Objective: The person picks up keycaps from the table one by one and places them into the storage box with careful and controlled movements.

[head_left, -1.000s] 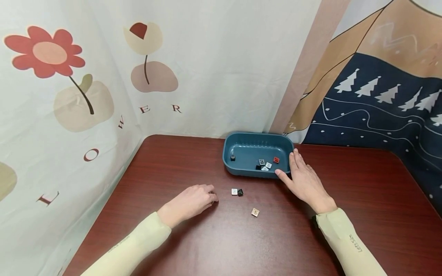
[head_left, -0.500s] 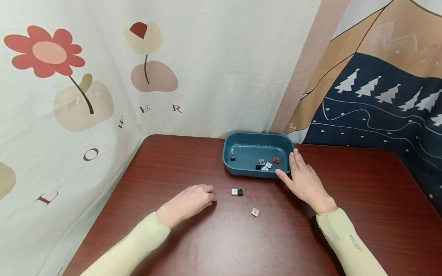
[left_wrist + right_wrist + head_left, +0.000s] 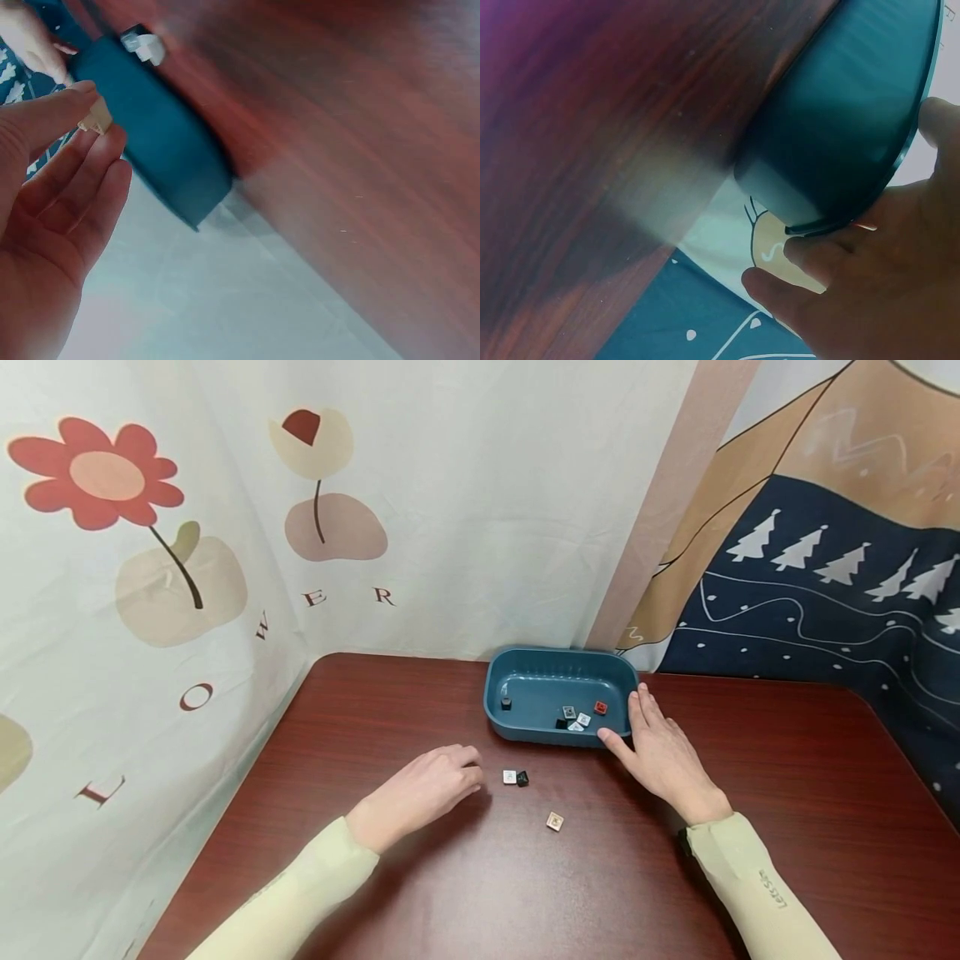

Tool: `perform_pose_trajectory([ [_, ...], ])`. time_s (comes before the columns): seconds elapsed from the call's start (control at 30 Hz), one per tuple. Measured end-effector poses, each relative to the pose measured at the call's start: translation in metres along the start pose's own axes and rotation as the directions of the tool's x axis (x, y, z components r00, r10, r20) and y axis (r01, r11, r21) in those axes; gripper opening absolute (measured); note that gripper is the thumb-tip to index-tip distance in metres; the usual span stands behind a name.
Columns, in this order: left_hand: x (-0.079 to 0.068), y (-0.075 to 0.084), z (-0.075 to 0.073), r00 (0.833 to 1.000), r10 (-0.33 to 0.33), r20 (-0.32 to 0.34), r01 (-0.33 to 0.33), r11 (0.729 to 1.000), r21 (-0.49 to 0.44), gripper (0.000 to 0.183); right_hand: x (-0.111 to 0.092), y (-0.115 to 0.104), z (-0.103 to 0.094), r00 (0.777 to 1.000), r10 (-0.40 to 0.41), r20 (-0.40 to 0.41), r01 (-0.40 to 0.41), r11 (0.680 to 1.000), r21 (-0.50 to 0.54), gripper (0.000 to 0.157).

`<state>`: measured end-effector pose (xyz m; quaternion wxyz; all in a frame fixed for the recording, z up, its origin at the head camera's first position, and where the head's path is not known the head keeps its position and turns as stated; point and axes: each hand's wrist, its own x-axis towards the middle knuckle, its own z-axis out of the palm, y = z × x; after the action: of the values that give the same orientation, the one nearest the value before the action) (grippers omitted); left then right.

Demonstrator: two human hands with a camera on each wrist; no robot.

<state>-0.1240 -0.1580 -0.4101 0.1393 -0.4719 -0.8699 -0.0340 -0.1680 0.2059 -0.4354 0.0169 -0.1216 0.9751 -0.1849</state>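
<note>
My left hand (image 3: 420, 789) hovers over the table, left of the white keycap (image 3: 509, 777) and black keycap (image 3: 522, 779), which lie side by side. In the left wrist view, its thumb and fingertips pinch a small beige keycap (image 3: 100, 116), hidden from the head view. My right hand (image 3: 667, 758) rests against the right end of the blue plastic bin (image 3: 570, 738); its thumb is at the front rim and its fingers lie fairly straight along the end. Inside the bin are several keycaps, among them a red keycap (image 3: 601, 707) and a dark keycap (image 3: 506, 703).
Another beige keycap (image 3: 554, 822) lies nearer me on the brown wooden table (image 3: 375, 710). The bin stands at the table's back edge, close to a printed curtain (image 3: 465, 510). A dark blue patterned cloth (image 3: 810, 610) hangs at the right.
My left hand drew back slightly at first, then rose and moved right, closer to the white keycap. The right hand, the bin and the loose keycaps have stayed in place.
</note>
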Motion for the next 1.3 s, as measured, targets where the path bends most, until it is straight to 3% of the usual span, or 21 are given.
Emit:
perform_pose_trajectory([
  [0.27,0.017,0.002,-0.010,0.996,-0.051,-0.077,0.042,0.992,-0.118,0.017,0.000,0.000,0.000,1.000,0.005,0.003,-0.005,1.000,0.001,0.100],
  [0.47,0.024,-0.001,-0.013,0.974,-0.051,-0.220,0.016,0.988,-0.156,0.021,-0.001,0.000,0.000,1.000,0.002,-0.001,-0.002,1.000,0.002,0.100],
  [0.6,0.029,-0.001,-0.015,0.959,-0.048,-0.279,0.003,0.987,-0.158,0.023,-0.001,0.000,0.001,1.000,0.002,-0.001,-0.002,1.000,0.002,0.100],
  [1.1,0.051,-0.005,-0.016,0.922,-0.120,-0.368,0.038,0.974,-0.222,0.023,-0.001,0.000,0.001,1.000,0.004,-0.006,-0.004,1.000,0.010,0.100],
  [1.3,0.064,-0.007,-0.013,0.915,-0.127,-0.384,0.056,0.980,-0.191,0.021,-0.001,0.000,0.001,1.000,0.004,-0.003,-0.004,1.000,0.007,0.100],
])
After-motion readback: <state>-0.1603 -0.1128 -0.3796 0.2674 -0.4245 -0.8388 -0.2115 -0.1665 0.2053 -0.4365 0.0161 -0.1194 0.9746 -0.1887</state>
